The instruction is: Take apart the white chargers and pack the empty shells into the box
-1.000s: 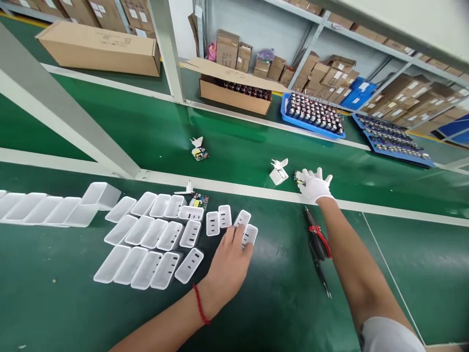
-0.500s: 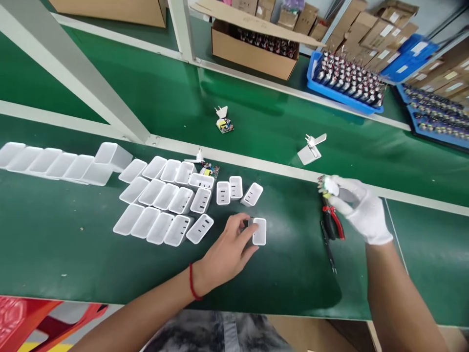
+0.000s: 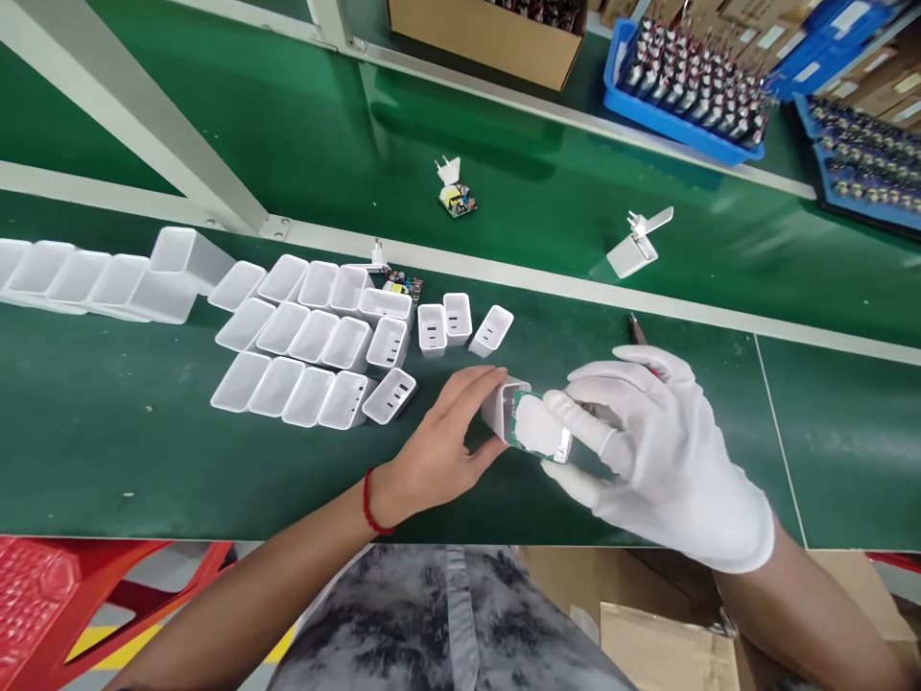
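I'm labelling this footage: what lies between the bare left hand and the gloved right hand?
In the head view: a white housing in the left hand, then a circuit board in the right hand.

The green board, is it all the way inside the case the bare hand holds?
No, most of the board shows outside the case, held by the gloved right hand.

circuit board (image 3: 538, 425) at mouth of case (image 3: 495, 413); case rows (image 3: 311, 336) left
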Demonstrator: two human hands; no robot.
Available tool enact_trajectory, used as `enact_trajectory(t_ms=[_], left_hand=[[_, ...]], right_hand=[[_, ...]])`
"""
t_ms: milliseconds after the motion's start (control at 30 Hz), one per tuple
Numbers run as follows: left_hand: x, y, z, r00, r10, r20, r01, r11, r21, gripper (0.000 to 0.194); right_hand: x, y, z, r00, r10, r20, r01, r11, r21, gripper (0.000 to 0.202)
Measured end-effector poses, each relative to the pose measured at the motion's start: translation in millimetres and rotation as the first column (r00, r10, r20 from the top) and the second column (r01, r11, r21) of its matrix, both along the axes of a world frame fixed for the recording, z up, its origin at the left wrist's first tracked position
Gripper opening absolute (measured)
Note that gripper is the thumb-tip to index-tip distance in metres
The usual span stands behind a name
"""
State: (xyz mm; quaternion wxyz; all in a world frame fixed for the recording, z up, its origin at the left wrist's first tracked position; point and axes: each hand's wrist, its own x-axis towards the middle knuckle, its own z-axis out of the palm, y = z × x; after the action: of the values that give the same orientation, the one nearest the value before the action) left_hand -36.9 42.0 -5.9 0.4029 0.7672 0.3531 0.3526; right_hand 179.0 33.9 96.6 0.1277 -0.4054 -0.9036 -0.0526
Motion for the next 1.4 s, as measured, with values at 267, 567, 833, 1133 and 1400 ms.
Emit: enact_trajectory(t_ms=[267, 567, 833, 1133, 1400], left_hand=[[-4.8, 2.1, 9.8, 1.0, -0.019, -0.012, 0.02, 0.996, 0.089, 0.058], [-4.0, 3.0, 9.1, 0.999, -0.034, -0.014, 0.036, 0.987, 0.154, 0.057], [-4.5, 3.3, 8.5, 0.999, -0.04, -0.016, 0.042, 0.987, 0.155, 0.055], [-4.7, 4.2, 8.8, 0.999, -0.042, -0.015, 0.044, 0.987, 0.152, 0.054], [-3.3, 2.7, 7.6, 0.999, -0.032, -0.032, 0.036, 0.991, 0.127, 0.055]], right_hand=[[-18.1, 5.5, 19.7, 0.954, 0.038, 0.299, -0.039, 0.999, -0.002, 0.025], [-25.7, 2.1, 22.4, 0.915, 0.025, 0.403, -0.039, 0.999, 0.026, 0.016], [-32.9, 1.4, 23.9, 0.897, 0.033, 0.44, -0.038, 0.999, 0.003, 0.015], [-35.0, 0.8, 25.1, 0.898, 0.017, 0.44, -0.017, 1.0, -0.004, 0.016], [-34.8, -0.3, 24.5, 0.902, 0.005, 0.432, 0.01, 0.999, -0.032, 0.017]])
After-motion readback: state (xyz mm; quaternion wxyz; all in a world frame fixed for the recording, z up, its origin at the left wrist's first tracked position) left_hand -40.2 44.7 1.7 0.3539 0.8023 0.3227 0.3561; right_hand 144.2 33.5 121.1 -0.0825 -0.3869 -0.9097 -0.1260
